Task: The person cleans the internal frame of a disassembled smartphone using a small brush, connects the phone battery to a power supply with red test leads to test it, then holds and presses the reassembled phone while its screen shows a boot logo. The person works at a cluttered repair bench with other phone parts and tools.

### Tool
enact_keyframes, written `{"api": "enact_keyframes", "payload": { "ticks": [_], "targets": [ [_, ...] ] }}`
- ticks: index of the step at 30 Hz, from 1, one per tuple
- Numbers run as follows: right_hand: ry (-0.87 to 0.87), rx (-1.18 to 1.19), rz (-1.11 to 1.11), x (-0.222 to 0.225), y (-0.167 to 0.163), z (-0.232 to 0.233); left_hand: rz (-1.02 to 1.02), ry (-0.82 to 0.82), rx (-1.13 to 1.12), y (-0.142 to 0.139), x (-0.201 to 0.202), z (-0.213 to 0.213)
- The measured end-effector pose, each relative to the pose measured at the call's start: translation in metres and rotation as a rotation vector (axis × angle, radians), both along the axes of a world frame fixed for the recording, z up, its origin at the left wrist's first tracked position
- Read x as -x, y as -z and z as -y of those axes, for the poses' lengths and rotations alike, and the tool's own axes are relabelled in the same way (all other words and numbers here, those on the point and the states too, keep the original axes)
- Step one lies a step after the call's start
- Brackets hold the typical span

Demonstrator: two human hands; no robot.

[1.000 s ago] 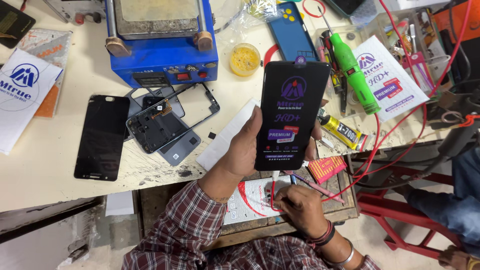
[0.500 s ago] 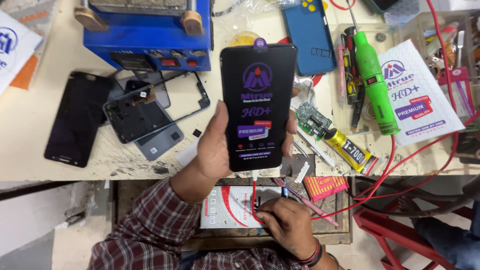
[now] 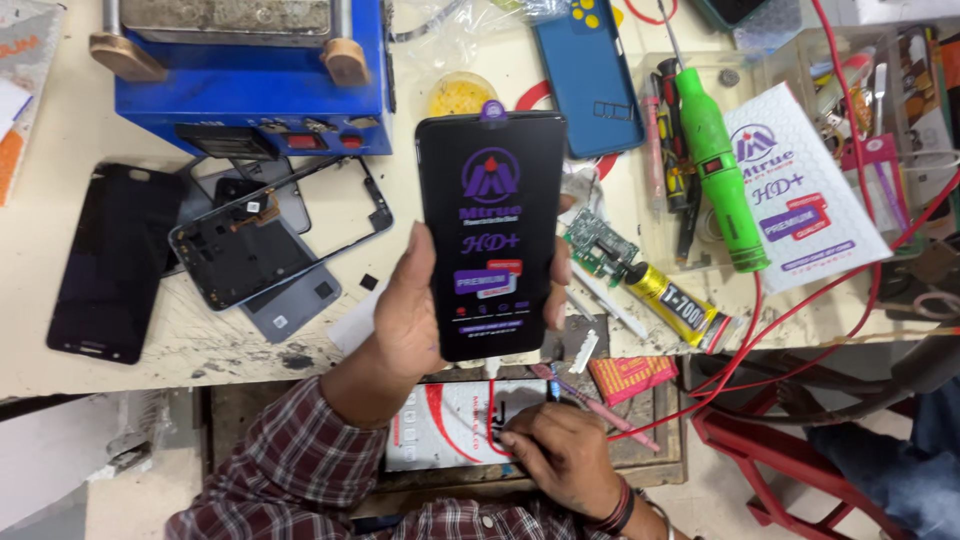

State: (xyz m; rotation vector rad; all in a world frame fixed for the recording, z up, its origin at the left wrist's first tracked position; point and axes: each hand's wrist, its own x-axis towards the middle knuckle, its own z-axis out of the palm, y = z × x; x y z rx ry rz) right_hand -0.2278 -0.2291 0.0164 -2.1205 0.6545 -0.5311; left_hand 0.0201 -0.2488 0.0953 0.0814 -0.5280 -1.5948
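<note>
My left hand (image 3: 405, 320) grips a black phone display panel (image 3: 492, 232) upright over the bench edge, its front covered by a film with purple print. Below it, my right hand (image 3: 555, 455) pinches a thin white ribbon (image 3: 492, 385) that hangs from the panel's lower edge, with a slim pink-tipped tool (image 3: 590, 400) lying beside the fingers. A black phone frame (image 3: 265, 240) lies on the bench left of my left hand.
A blue machine (image 3: 250, 75) stands at the back. A dark phone screen (image 3: 110, 260) lies far left. A green screwdriver (image 3: 715, 165), a glue tube (image 3: 675, 300), a blue phone case (image 3: 590, 70), a white box (image 3: 800, 195) and red wires (image 3: 800, 320) crowd the right.
The view has closed in and the panel now sits lower and more central. My right hand has stayed under it at the ribbon.
</note>
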Motion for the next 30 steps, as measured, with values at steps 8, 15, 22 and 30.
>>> {"api": "enact_keyframes", "payload": {
  "ticks": [8,15,22,30],
  "targets": [
    [0.096,0.008,0.029,-0.003,0.013,-0.013,-0.076,0.095,0.044,0.005,-0.011,-0.006],
    [0.273,0.266,0.106,-0.003,0.009,-0.027,-0.046,0.158,0.104,-0.006,-0.024,-0.010],
    [0.355,0.357,0.063,-0.015,0.002,-0.036,-0.006,0.156,0.132,-0.010,-0.029,-0.018],
    [0.352,0.365,0.071,-0.016,0.001,-0.036,-0.030,0.168,0.137,-0.006,-0.027,-0.015]
  ]
}}
